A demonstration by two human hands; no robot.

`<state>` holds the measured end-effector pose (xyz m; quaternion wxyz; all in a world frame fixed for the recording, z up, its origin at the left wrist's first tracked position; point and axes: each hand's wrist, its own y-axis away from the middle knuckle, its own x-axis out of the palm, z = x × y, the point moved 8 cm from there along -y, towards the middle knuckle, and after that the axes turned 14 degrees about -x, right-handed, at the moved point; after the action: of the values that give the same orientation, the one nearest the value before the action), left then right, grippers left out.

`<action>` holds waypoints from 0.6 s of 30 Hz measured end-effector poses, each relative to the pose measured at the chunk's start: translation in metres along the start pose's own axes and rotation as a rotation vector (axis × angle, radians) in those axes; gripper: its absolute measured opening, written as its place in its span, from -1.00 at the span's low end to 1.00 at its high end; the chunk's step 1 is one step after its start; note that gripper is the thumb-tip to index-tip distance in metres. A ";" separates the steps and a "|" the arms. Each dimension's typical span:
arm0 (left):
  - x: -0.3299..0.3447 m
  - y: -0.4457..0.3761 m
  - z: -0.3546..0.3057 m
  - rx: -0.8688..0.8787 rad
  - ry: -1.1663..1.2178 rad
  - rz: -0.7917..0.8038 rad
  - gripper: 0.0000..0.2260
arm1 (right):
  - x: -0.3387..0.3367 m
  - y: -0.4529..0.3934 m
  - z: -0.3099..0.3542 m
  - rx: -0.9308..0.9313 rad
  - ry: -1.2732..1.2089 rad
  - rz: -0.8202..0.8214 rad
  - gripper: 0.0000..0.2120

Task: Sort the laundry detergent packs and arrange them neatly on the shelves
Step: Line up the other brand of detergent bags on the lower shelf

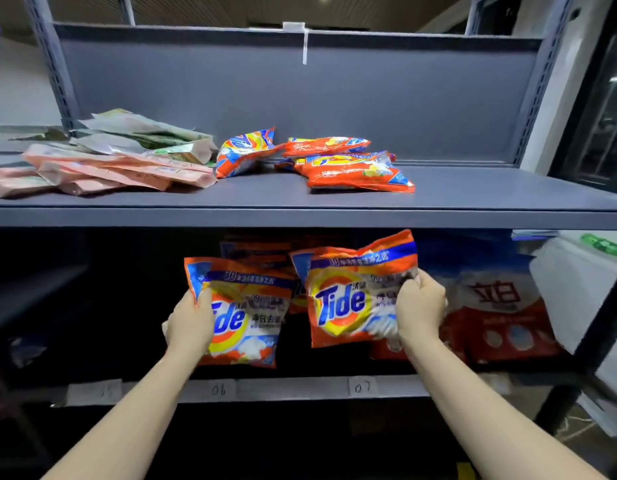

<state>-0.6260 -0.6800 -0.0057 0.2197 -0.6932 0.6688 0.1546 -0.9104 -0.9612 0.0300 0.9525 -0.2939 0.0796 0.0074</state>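
My left hand (191, 322) grips the left edge of an orange Tide pack (246, 313), held upright in front of the lower shelf. My right hand (419, 308) grips the right side of a second orange Tide pack (348, 299), also upright and a little higher. More orange packs (262, 251) lie in the dark behind them on the lower shelf. On the upper shelf (300, 202) lie several orange Tide packs (355, 168), one tilted pack (244, 152), pink packs (102, 171) and pale green packs (144, 133) in loose piles.
Red-and-white detergent bags (501, 317) stand on the lower shelf at the right. The lower shelf's front edge carries paper labels 06 (218, 389) and 07 (362, 387). Grey uprights frame the rack. A white box (577, 271) sits beyond the right post.
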 end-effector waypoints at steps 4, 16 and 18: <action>0.023 -0.029 0.040 -0.172 0.103 0.058 -0.78 | 0.031 0.017 -0.041 0.187 0.014 0.040 -0.78; 0.092 -0.108 0.077 -0.362 0.578 0.192 -0.82 | 0.156 0.023 -0.106 0.472 -0.434 0.156 -0.76; 0.109 -0.113 0.077 -0.322 0.608 0.251 -0.83 | 0.170 0.020 -0.110 0.498 -0.454 0.219 -0.74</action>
<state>-0.5009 -0.7335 -0.1159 -0.1216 -0.6456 0.7506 0.0706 -0.7597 -1.0121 -0.0976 0.9819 -0.0331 -0.1037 0.1548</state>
